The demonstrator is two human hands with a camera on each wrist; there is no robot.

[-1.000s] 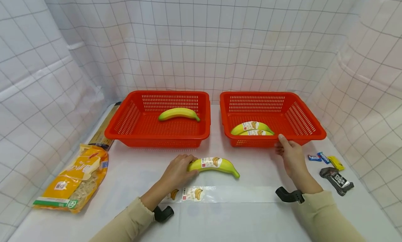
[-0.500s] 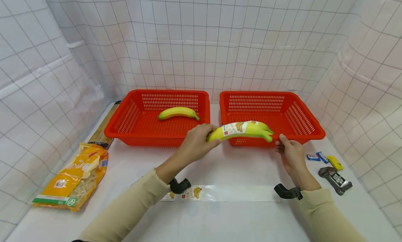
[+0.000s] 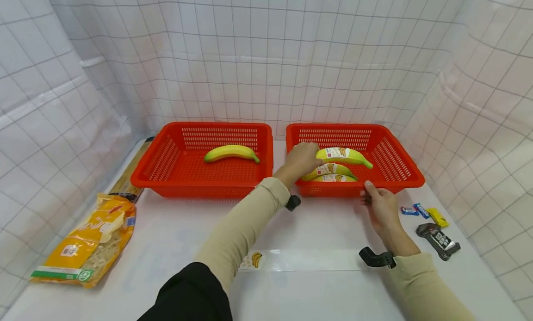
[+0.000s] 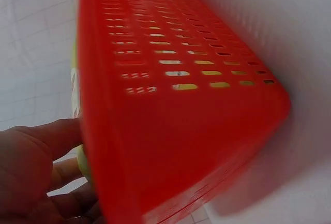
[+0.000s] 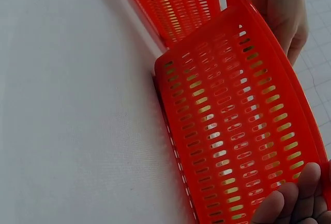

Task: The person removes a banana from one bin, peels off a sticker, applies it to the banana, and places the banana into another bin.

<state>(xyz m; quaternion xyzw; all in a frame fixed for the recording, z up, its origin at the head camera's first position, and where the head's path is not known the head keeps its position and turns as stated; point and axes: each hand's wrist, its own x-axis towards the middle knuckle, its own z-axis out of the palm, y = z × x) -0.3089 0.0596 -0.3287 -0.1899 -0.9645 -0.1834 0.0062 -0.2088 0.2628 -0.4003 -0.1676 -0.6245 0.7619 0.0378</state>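
My left hand (image 3: 303, 160) reaches over the right red basket (image 3: 399, 161) and grips one end of a yellow-green banana (image 3: 349, 157) with a white picture label. Two more labelled bananas (image 3: 333, 171) lie against the basket's front wall, just below the held one. In the left wrist view the basket's wall (image 4: 170, 136) hides most of the held banana, with the hand (image 4: 41, 169) behind the rim. My right hand (image 3: 381, 210) pinches the front rim near the basket's right end; its fingertips (image 5: 309, 178) press on the outer wall in the right wrist view.
A left red basket (image 3: 200, 192) contains one unlabelled banana (image 3: 231, 152). An orange food bag (image 3: 89, 242) and a long golden packet (image 3: 129, 177) lie at left. Several wrapped sweets (image 3: 437, 240) lie at right. A clear label strip (image 3: 308, 260) crosses the table near the front.
My left hand has picked the labelled banana up off the table and carried it forward and right, into the right basket. My right hand has stayed on the rim.
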